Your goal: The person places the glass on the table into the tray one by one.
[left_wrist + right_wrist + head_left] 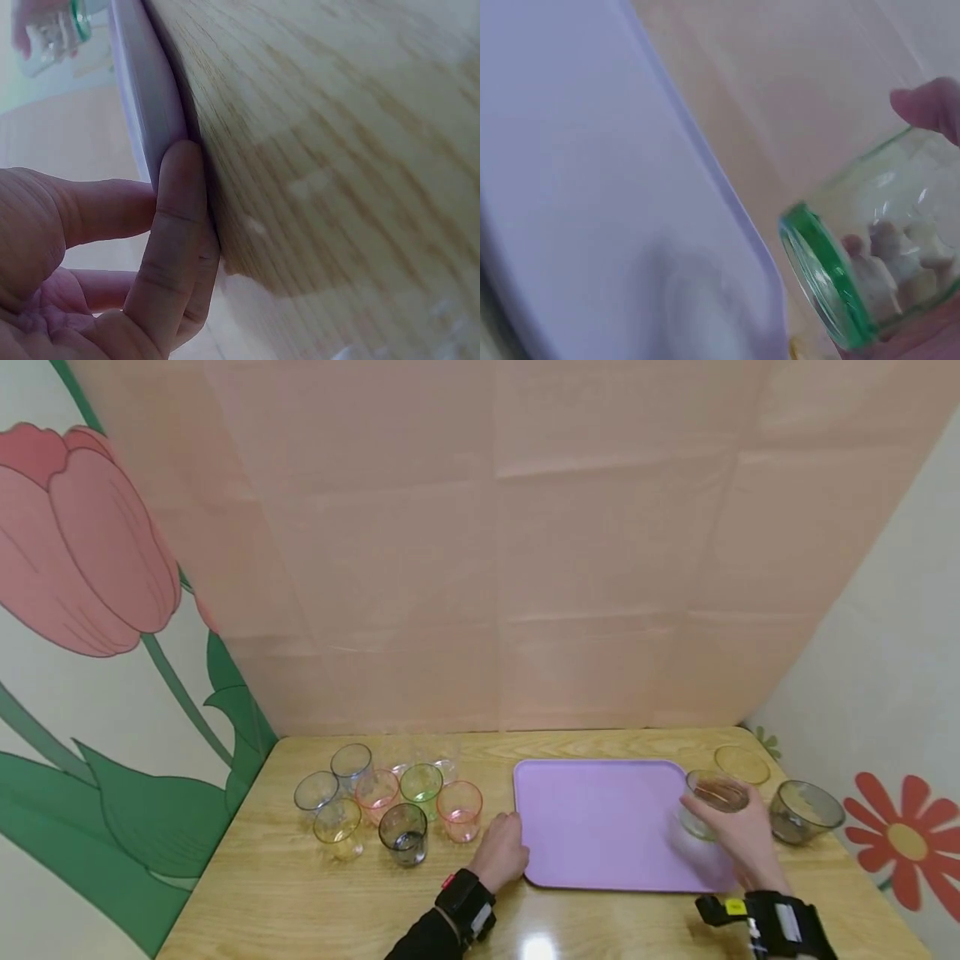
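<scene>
My left hand (501, 850) is at the left edge of a lilac tray (600, 827), low on the table. In the left wrist view its thumb and fingers (180, 202) pinch the tray's rim. Over the tray's right end, my right hand (750, 839) grips a clear green-tinted glass (697, 821) from its right side. The right wrist view shows this glass's thick green base (829, 277), with fingers curled round the wall and seen through it. The glass hangs over the tray, its shadow falling on the lilac surface.
Several tinted glasses stand grouped left of the tray, among them a dark grey one (403, 835), a pink one (460, 812) and a green one (422, 783). Beyond my right hand are a yellow-rimmed glass (741, 765) and another dark glass (807, 812) near the table's right edge.
</scene>
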{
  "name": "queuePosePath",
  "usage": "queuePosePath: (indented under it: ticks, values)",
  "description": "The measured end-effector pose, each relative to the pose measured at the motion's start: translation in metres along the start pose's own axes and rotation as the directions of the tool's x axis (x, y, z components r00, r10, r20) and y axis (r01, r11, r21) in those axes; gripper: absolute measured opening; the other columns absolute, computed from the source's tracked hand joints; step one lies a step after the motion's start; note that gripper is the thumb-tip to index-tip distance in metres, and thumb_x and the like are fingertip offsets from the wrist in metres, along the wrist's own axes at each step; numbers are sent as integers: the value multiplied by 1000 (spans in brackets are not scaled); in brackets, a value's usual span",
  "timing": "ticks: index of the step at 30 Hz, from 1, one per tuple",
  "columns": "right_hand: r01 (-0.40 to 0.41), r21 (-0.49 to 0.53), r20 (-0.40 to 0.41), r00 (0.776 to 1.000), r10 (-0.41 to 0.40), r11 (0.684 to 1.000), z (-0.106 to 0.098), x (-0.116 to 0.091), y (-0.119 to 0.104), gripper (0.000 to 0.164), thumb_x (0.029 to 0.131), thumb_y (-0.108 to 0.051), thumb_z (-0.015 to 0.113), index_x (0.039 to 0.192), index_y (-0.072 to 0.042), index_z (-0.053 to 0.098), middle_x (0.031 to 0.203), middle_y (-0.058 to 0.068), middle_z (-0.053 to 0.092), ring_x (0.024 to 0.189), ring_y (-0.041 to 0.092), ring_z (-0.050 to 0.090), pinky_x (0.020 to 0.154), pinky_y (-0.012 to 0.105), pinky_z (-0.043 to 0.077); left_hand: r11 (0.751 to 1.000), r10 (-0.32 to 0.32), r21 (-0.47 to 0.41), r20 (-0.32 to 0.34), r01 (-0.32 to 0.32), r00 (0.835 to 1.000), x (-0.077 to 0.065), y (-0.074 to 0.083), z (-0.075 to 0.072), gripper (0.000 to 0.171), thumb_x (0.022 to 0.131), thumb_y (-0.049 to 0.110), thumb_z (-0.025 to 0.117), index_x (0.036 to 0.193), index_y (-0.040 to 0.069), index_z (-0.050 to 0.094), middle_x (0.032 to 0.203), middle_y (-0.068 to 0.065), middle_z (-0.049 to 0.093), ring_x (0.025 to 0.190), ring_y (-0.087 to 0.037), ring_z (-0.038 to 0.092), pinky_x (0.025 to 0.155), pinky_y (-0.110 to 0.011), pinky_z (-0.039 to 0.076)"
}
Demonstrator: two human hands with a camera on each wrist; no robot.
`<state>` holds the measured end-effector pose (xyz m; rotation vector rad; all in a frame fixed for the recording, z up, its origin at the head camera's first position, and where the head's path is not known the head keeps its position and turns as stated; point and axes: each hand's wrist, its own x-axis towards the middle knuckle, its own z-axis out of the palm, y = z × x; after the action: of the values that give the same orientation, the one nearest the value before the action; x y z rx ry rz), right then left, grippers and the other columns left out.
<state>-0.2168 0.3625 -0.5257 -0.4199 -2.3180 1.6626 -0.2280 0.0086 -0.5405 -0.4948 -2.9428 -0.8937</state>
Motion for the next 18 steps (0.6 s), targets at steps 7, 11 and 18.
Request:
queuePosePath:
  ticks: [7, 11, 18]
  values:
    - [23, -15, -66, 998, -24, 1000, 23, 10, -9, 87, 80, -29, 82, 147, -6, 32, 117, -6, 58, 100, -5, 55, 78, 6, 47, 1000, -24, -7, 15, 24, 1000, 1, -1, -2, 20, 69, -5, 67, 89, -3, 64, 82, -13, 60, 77, -25, 59, 66, -35, 52]
    - [-19, 28, -90, 996, 22, 999, 33, 19, -11, 91, 78, -32, 83, 150, -15, 30, 135, 11, 52, 114, 13, 54, 78, 7, 46, 1000, -16, -23, 17, 16, 1000, 2, -1, -2, 19, 68, -6, 67, 86, -1, 63, 80, -13, 60, 74, -23, 58, 63, -34, 50]
    - [-39, 203, -130, 989, 67, 978, 47, 38, -13, 90, 73, -21, 88, 145, -20, 34, 129, -2, 53, 128, 26, 45, 80, 6, 45, 998, -26, -49, 42, 28, 999, 4, -2, -1, 15, 68, -8, 65, 78, 2, 60, 73, -10, 60, 64, -17, 52, 51, -28, 43]
